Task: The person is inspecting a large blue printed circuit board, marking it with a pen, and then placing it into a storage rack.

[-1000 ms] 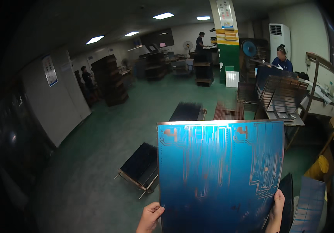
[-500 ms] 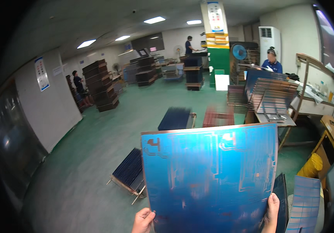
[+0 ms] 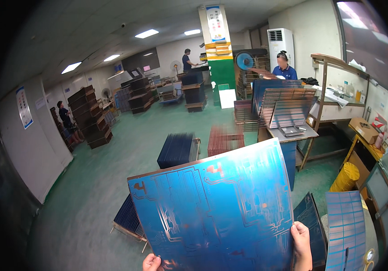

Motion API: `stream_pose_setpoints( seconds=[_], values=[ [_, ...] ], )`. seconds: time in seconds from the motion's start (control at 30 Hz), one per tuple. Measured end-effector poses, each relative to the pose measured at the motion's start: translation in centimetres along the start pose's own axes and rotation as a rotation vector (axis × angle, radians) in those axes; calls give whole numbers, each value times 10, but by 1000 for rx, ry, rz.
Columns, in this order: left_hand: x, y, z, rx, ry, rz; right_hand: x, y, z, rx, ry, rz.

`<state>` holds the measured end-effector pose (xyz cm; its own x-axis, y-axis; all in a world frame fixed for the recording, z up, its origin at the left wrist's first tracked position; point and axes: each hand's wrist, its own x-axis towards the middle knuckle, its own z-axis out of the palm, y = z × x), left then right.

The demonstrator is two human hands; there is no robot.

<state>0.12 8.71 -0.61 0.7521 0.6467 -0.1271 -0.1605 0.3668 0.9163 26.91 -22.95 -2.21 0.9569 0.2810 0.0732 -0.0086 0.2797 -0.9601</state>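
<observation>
Left grip [image 3: 152, 263]: clamped on the blue panel's lower-left edge, bottom of frame, thumb on the near face, opening only as wide as the sheet. Fingers behind it hidden. Blue panel [image 3: 212, 207]: lower centre, held tilted, upper-right corner higher than upper-left, copper-coloured traces across its face. Right grip [image 3: 301, 246]: clamped on the right edge, lower right of centre, also closed down to sheet thickness; far-side fingers can't be made out fully.

Rest, left to right: white-and-blue banner [image 3: 24, 107] on the wall, upper left. Tall dark stack [image 3: 90, 118] right of it. Low dark rack [image 3: 126, 219], partly behind the panel. Navy rack [image 3: 178, 150] on the green floor [image 3: 99, 180], mid-frame. Column [image 3: 222, 74], green at the bottom, upper centre. Reddish rack [image 3: 225, 141] below it, blurred. Co-worker [image 3: 285, 71], upper right, behind upright boards. Dark board [image 3: 310, 221] just beside the right grip. Yellow cylinder [image 3: 345, 176], right. Blue-striped sheet [image 3: 346, 226], lower right, leaning.
</observation>
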Motion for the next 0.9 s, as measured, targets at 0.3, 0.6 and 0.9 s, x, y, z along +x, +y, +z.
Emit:
stream_pose_setpoints(
  seconds=[0.3,0.6,0.9],
  values=[
    [-4,-1,6,-6,173,74,-1,-2,7,96,28,-73],
    [34,-17,10,-66,125,559,41,12,-4,247,-15,-257],
    [36,9,63,142,134,278,103,93,-75,696,-706,-392]
  ],
)
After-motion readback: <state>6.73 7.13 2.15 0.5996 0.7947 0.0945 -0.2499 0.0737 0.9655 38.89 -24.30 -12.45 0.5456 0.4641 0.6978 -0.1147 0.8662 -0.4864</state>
